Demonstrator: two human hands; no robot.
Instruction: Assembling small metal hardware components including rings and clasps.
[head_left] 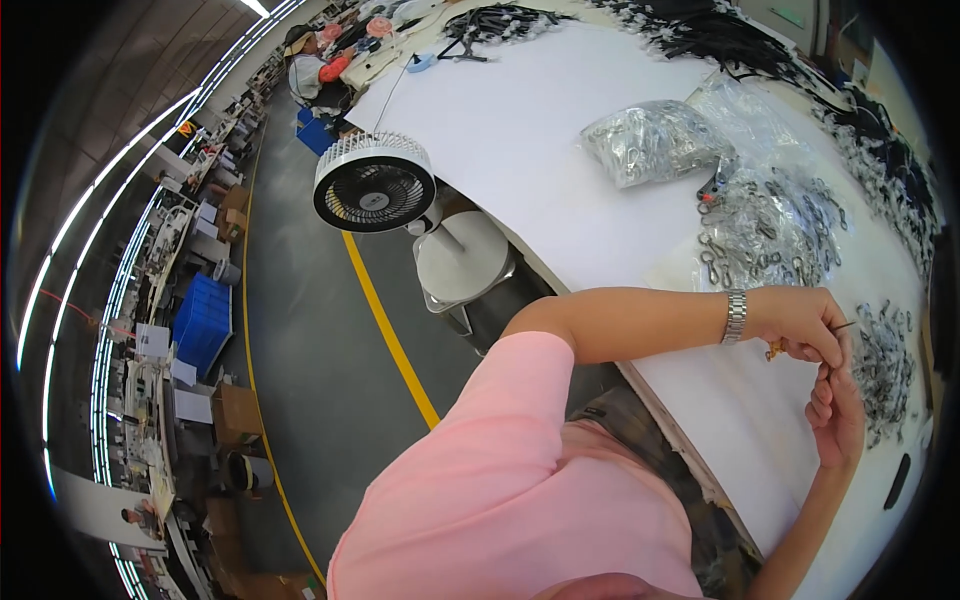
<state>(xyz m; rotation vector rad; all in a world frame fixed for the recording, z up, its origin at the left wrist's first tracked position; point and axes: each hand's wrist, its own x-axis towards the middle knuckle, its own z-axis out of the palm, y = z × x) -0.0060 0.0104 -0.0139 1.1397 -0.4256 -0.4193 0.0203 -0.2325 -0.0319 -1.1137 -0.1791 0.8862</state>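
Note:
My left hand point(800, 320), with a metal watch point(736, 316) on its wrist, is pinched over the white table point(560, 150). It grips a small brass-coloured piece point(775, 349) and a thin dark cord point(846, 325). My right hand point(838, 412) comes up from below and meets the left one, its fingertips closed on the same small piece. Just to the right of both hands lies a heap of small metal clasps point(885, 362).
A second spread of metal clasps point(765, 232) and a clear bag of metal parts point(650, 140) lie farther along the table, with a small red-handled tool point(712, 190) between them. Black cords point(880, 130) line the far edge. A white fan point(373, 185) and round stool point(462, 260) stand beside the table.

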